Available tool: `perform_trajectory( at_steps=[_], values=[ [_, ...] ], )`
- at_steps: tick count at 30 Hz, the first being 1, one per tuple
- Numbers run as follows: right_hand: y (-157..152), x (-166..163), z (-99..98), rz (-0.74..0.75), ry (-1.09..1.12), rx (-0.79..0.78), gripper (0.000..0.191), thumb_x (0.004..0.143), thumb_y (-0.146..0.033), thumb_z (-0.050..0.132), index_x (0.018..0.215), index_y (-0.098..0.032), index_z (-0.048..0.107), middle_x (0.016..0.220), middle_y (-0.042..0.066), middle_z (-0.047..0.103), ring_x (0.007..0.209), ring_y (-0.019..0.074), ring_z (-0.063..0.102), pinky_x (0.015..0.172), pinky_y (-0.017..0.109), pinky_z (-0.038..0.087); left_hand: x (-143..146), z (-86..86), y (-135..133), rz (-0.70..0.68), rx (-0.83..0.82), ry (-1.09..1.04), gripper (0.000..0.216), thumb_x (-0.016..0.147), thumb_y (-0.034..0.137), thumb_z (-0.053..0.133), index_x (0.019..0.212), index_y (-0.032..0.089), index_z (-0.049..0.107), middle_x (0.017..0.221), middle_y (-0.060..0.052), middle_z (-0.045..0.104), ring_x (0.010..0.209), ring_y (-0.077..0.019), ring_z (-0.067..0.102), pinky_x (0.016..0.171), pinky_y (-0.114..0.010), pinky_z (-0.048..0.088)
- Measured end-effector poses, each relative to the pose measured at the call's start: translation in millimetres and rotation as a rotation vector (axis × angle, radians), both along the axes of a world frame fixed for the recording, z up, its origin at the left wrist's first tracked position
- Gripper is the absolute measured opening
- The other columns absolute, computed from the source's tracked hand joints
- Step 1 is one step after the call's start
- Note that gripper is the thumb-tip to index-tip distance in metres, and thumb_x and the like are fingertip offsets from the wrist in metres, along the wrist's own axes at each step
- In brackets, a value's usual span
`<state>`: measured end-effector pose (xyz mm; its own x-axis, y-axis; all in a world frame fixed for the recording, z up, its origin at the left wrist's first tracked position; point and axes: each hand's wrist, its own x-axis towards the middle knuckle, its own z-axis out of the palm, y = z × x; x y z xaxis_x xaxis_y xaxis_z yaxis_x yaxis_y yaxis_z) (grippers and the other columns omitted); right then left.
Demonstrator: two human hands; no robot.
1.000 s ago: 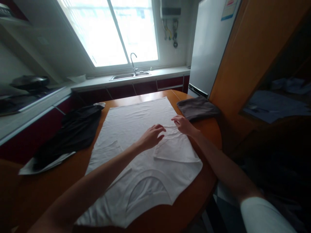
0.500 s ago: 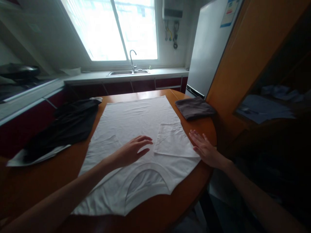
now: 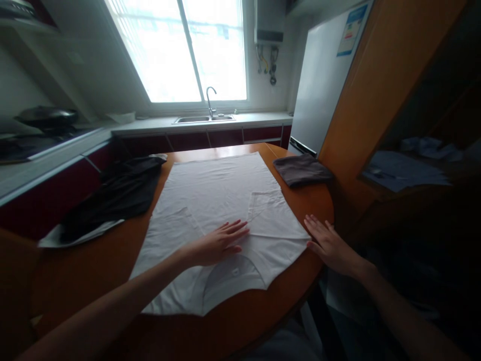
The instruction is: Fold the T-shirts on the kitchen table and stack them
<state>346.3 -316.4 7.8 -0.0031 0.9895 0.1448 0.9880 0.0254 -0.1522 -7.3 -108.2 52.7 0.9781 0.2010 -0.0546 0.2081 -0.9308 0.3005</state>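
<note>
A white T-shirt lies spread on the wooden table, its neckline towards me and both sleeves turned inward over the body. My left hand rests palm down with fingers stretched out, just above the neckline and by the end of the right-hand sleeve. At the shirt's right edge, my right hand is flat with fingers extended, its thumb touching the cloth by the shoulder and its fingertips over the table. Neither hand grips the fabric.
A folded dark grey garment lies at the table's back right. Black clothing with a white piece under it hangs over the left side. Beyond are a counter with a sink, a fridge and a pan on the stove.
My left hand has come down flat at the inner sleeve end, its fingers straightened. My right hand has shifted slightly along the shirt's right edge. The view has tilted up a little.
</note>
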Motion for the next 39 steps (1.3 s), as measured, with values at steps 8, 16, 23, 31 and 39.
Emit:
perform_trajectory(
  at_steps=[8,16,23,31,39],
  values=[
    [131,-36,11.7,-0.052,0.09,0.044,0.073,0.105,-0.056,0.018,0.16,-0.008,0.027,0.167,0.016,0.02,0.155,0.027,0.017,0.125,0.05,0.02,13,-10.5,-17,-0.045,-0.041,0.003,0.066,0.105,0.053,0.039,0.162,0.027,0.022,0.167,-0.009,0.019,0.155,-0.0304,0.015,0.126,-0.051,0.014],
    [165,-17,-1.8,-0.111,0.046,-0.083,0.08,0.102,-0.062,0.012,0.161,-0.009,0.025,0.168,0.015,0.016,0.156,0.0282,0.013,0.124,0.057,0.014,-18,34.6,16,0.174,-0.099,-0.089,0.06,0.106,0.053,0.031,0.16,0.027,0.031,0.163,-0.003,0.034,0.151,-0.0227,0.03,0.124,-0.039,0.027],
    [213,-14,-6.1,-0.136,0.056,-0.04,0.075,0.103,-0.055,0.013,0.158,-0.007,0.031,0.167,0.017,0.021,0.155,0.0285,0.017,0.123,0.057,0.018,-69,30.7,79,0.526,0.066,-0.286,0.065,0.103,0.059,0.031,0.146,0.016,0.054,0.148,-0.012,0.056,0.138,-0.0254,0.051,0.118,-0.04,0.036],
    [211,0,-32.9,-0.189,0.08,0.013,0.078,0.102,-0.058,0.015,0.158,-0.005,0.031,0.166,0.019,0.024,0.154,0.0321,0.021,0.122,0.06,0.019,-96,-39.7,89,0.673,0.15,-0.088,0.061,0.104,0.049,0.029,0.154,0.016,0.04,0.164,-0.017,0.031,0.154,-0.0318,0.021,0.121,-0.059,0.022],
    [199,-23,-17.9,0.008,-0.009,0.158,0.064,0.104,-0.045,0.024,0.157,-0.013,0.036,0.164,0.013,0.033,0.153,0.0297,0.023,0.124,0.059,0.013,-92,-38.9,72,0.634,0.185,0.004,0.064,0.106,0.055,0.027,0.159,0.021,0.033,0.167,-0.014,0.023,0.155,-0.035,0.012,0.122,-0.06,0.015]
  ],
)
